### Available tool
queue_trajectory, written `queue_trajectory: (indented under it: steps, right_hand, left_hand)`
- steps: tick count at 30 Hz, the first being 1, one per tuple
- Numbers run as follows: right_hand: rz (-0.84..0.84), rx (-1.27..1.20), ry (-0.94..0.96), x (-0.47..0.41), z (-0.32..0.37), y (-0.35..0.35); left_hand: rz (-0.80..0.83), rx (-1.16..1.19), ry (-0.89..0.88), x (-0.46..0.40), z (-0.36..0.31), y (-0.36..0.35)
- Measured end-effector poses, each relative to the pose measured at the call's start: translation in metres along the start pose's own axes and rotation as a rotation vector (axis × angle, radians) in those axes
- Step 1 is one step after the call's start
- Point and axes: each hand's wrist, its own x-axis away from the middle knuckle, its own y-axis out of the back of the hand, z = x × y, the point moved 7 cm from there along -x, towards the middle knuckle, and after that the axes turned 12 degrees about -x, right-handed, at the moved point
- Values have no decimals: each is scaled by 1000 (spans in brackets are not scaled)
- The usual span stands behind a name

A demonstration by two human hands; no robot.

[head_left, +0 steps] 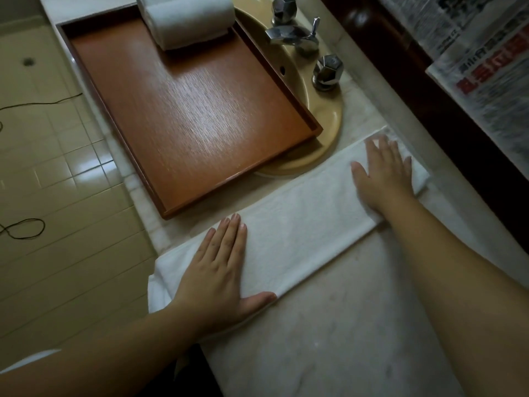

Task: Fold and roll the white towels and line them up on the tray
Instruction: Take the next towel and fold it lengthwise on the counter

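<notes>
Towel [289,224] strip — long axis near-left to far-right, seemingly flat.

Tray [120,90] floor bare before rolled towels [189,21].

white terry towel [294,224]: folded into a long flat strip, lying diagonally on the counter, near end hanging over the counter edge | rolled white towels [186,20]: two rolls side by side at the far end of the tray | rectangular brown wooden tray [186,118]: flat, low-rimmed, resting partly over the sink, just beyond the strip
</notes>
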Motion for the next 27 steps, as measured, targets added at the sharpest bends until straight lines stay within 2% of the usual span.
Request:
queue_trajectory:
  steps: [6, 14, 17, 22, 24, 27]
  right_hand:
    - [63, -11, -101, -7, 2, -6]
    - [36, -64, -60, 4, -58, 9]
    - [16, -130, -72, 1, -57, 12]
    - [-215, -239, -94, 44, 18, 16]
    - [-193, -256, -146, 84, 61, -4]
    - [-39, -197, -220, 130, 106, -58]
  left_hand:
    - [5, -9, -2, 1, 0, 0]
    - [5, 25, -3, 1, -2, 2]
    - [-9, 33, 6, 1, -1, 4]
    - [5, 44, 11, 2, 0, 3]
    - [19, 31, 7, 2, 0, 2]
    - [36, 24, 4, 2, 0, 1]
